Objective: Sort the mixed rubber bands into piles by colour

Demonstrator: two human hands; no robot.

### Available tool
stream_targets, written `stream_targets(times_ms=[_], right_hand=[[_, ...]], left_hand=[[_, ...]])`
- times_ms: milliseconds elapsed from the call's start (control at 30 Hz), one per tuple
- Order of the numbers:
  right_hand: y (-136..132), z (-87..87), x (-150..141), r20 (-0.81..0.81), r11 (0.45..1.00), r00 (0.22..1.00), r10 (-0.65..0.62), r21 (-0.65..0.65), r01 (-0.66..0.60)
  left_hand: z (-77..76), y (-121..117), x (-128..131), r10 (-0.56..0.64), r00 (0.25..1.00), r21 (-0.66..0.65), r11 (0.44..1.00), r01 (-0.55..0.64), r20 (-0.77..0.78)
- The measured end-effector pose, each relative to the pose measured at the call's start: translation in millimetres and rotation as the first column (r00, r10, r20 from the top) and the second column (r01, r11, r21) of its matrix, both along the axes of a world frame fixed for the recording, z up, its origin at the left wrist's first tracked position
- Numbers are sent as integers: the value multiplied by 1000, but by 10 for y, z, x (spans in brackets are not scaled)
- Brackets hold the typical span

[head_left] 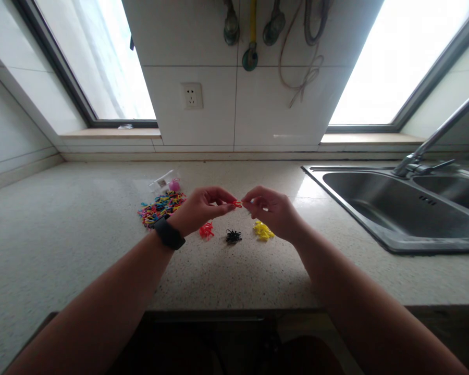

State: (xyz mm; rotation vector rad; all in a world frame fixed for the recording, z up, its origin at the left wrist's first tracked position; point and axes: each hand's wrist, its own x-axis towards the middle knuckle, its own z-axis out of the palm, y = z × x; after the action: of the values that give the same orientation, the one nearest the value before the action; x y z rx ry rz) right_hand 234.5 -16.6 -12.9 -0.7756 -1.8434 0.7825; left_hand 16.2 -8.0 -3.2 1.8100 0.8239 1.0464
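Between my two hands, above the speckled counter, is a small red hair elastic (238,204). My left hand (205,208), with a black watch on its wrist, pinches its left end between thumb and fingers. At its right end, the fingertips of my right hand (271,211) are closed in a pinch. Below them lie a little pile of red elastics (206,230), a black pile (233,236) and a yellow pile (262,230). A larger heap of mixed-colour elastics (160,208) spreads to the left, partly hidden by my left hand.
Behind the mixed heap lie a clear plastic bag (162,180) and a pink round thing (174,185). A steel double sink (391,245) with a faucet (422,148) is set into the counter (82,250) at right. Pipes and a socket (192,96) are on the tiled wall.
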Motion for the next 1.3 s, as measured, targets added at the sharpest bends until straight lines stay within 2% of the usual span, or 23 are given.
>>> stream_targets(times_ms=[367,833,1300], right_hand=[[31,3,40,-27,998,999,-44,-36,43],[-3,73,42,-96,997,995,2,-77,-10],[-15,92,44,-128,998,991,34,-55,-42]], left_hand=[[39,-20,0,16,1000,-22,1000,-16,19],[9,19,-50,48,999,-22,999,-47,11],[9,32,-59,62,998,-41,997,-62,-1]])
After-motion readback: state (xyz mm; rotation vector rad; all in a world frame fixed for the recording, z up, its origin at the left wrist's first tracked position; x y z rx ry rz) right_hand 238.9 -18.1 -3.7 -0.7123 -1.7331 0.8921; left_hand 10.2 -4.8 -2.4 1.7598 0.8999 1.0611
